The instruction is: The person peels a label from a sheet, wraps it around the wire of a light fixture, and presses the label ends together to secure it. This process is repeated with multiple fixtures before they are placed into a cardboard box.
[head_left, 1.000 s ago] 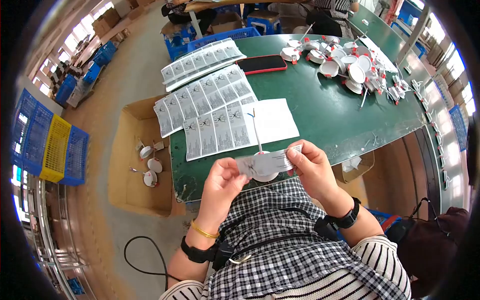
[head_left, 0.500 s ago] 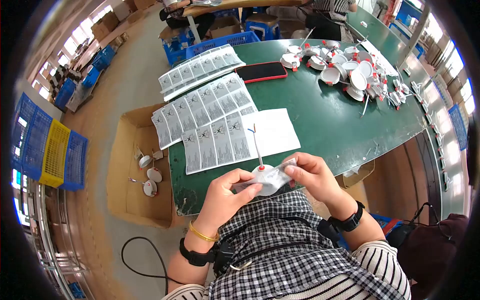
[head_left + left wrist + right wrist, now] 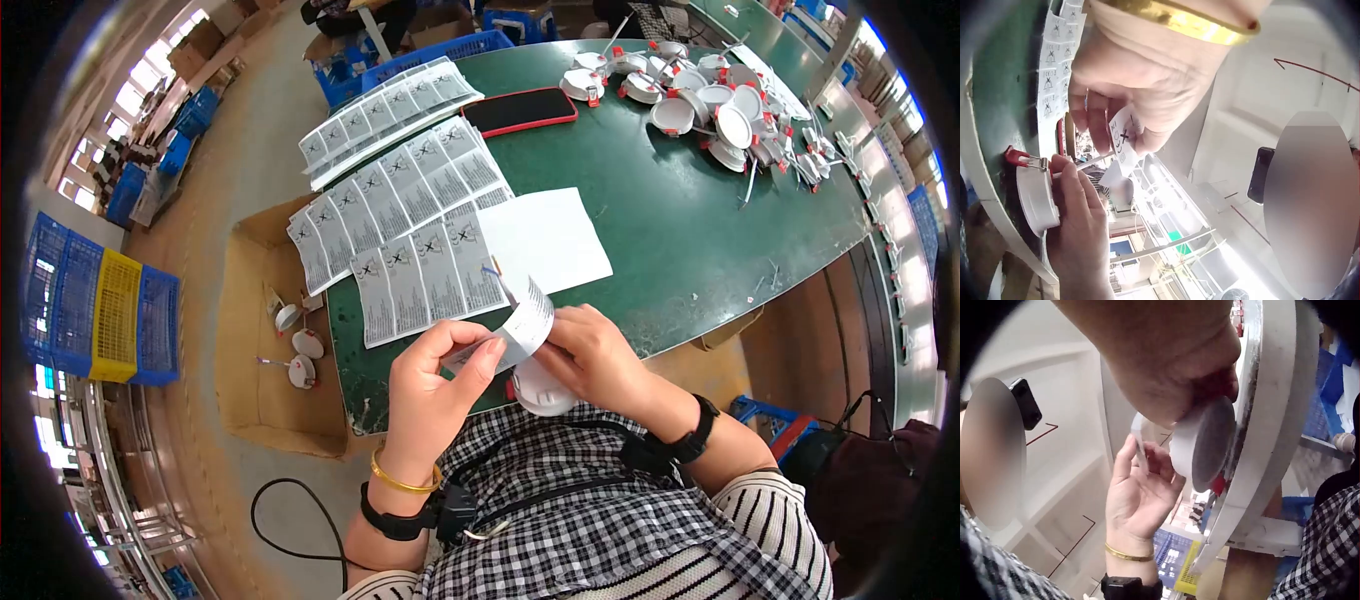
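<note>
My left hand (image 3: pixel 432 385) pinches one end of a grey printed label strip (image 3: pixel 527 325) between thumb and fingers. The strip's other end curves up in a loop near the right fingers. Below it, a round white downlight (image 3: pixel 543 392) with red clips sits tilted at the table edge. My right hand (image 3: pixel 600 352) holds the downlight by its back, fingers curled about where the cable comes out. In the left wrist view the white cable (image 3: pixel 1090 164) runs up from the fingers toward the label. The right wrist view shows the lamp's flat round face (image 3: pixel 1214 444).
Sheets of printed labels (image 3: pixel 400 200) and white backing paper (image 3: pixel 555 240) lie on the green table (image 3: pixel 660 260). A red-edged phone (image 3: pixel 520 111) is behind them. Several downlights (image 3: pixel 700 105) are heaped at the back right. A cardboard box (image 3: pixel 245 330) with some downlights stands left.
My right hand has let go of the label's right end and moved down to the downlight, which is now tilted. The label, stretched flat before, now curls up from my left hand.
</note>
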### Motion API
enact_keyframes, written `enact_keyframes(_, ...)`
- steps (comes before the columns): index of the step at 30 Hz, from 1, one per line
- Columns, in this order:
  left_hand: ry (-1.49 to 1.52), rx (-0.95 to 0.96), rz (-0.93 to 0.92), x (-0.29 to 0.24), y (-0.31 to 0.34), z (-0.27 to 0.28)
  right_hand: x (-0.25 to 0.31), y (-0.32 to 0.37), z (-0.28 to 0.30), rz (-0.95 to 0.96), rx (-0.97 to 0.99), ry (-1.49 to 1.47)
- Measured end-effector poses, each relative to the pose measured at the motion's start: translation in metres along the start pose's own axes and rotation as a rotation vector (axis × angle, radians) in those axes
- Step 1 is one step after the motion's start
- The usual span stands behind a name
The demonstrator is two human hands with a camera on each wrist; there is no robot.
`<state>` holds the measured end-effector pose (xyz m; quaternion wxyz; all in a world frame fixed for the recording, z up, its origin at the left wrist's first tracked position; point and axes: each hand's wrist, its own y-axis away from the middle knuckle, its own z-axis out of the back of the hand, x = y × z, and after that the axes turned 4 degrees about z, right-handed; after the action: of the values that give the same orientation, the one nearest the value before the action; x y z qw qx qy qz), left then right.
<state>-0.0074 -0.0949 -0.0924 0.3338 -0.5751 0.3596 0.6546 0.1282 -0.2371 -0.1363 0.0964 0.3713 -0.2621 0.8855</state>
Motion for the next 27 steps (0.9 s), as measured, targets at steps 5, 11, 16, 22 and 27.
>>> enact_keyframes(5, -0.019, 0.008, 0.061, 0.006, 0.002, -0.011, 0.012, 0.017, 0.009, 0.023, 0.03, 0.022)
enact_keyframes(11, -0.029, 0.013, 0.087, 0.011, 0.007, -0.016, 0.022, 0.024, 0.009, 0.025, 0.024, 0.057)
enact_keyframes(16, -0.045, 0.007, 0.093, 0.01, 0.01, -0.014, 0.024, 0.026, 0.009, 0.03, 0.027, 0.063)
enact_keyframes(22, -0.05, -0.001, 0.092, 0.007, 0.01, -0.012, 0.023, 0.029, 0.008, 0.006, 0.02, 0.011)
enact_keyframes(27, -0.063, 0.003, 0.108, 0.006, 0.009, -0.013, 0.022, 0.031, 0.008, 0.009, 0.012, -0.001)
